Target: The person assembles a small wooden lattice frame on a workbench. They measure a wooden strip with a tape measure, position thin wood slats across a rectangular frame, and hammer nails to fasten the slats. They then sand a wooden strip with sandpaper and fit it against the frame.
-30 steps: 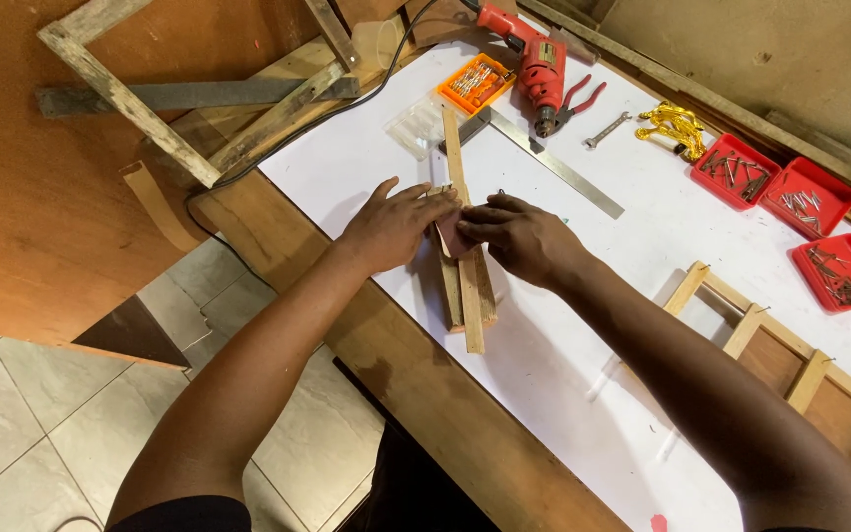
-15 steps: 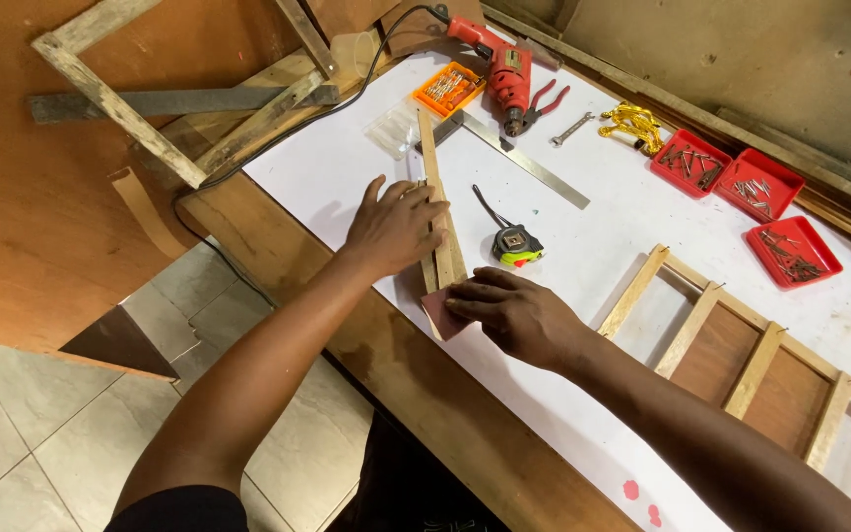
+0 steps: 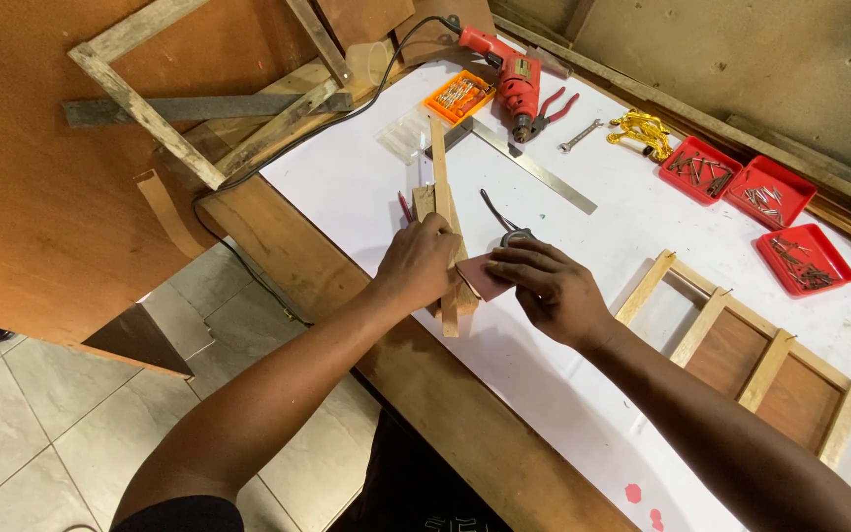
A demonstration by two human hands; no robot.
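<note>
My left hand (image 3: pixel 418 264) presses down on a pair of thin wooden slats (image 3: pixel 441 177) that lie lengthwise on the white tabletop (image 3: pixel 583 355). My right hand (image 3: pixel 549 288) holds a small reddish-brown piece of sandpaper (image 3: pixel 483 277) against the near end of the slats. A tape measure (image 3: pixel 516 236) with a black strap sits just behind my right hand's fingers. A red-handled tool (image 3: pixel 405 206) pokes out to the left of the slats.
At the back lie a red power drill (image 3: pixel 515 78), an orange bit case (image 3: pixel 459 96), a metal ruler (image 3: pixel 534 168), pliers (image 3: pixel 551 110), a wrench (image 3: pixel 577 136) and three red trays (image 3: pixel 762 212) of nails. A slatted wooden frame (image 3: pixel 741 345) lies right. Scrap frames (image 3: pixel 199 108) lie left.
My right hand has slid away from the slats' middle to their near end with the sandpaper. The view has shifted, so the slatted frame and tape measure now show.
</note>
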